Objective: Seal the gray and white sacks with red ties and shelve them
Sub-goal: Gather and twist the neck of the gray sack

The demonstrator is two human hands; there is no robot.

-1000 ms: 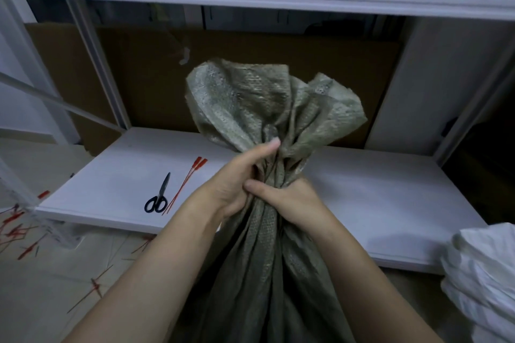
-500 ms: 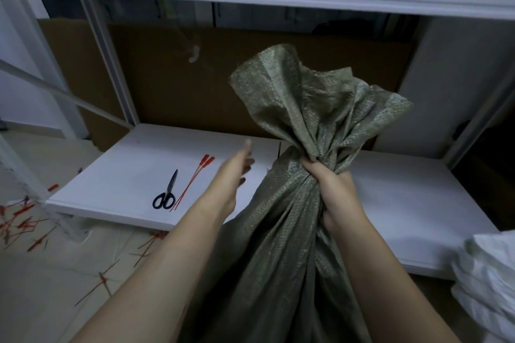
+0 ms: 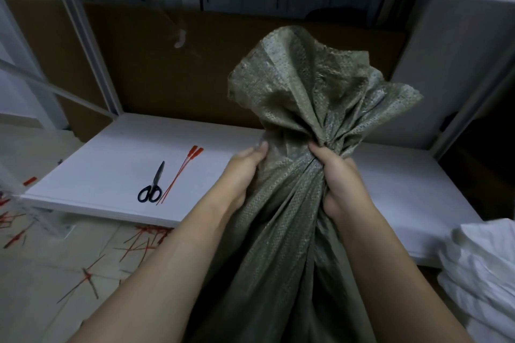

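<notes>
Bringing the left hand (image 3: 242, 167) back from its reach toward the shelf (image 3: 111, 164) onto the gray sack (image 3: 301, 97), leaving the red ties (image 3: 182, 172) lying beside the scissors (image 3: 153, 186). Probably still gathering the neck, not yet tying. Clamping the bunched neck in the right hand (image 3: 337, 175), curling the left round its other side, and holding the sack upright before the shelf.

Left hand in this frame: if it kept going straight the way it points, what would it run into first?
The gray sack. The left hand points forward and slightly right, and its thumb touches the sack's gathered neck, across from the right hand gripping it. Nothing stands between hand and sack.
</notes>
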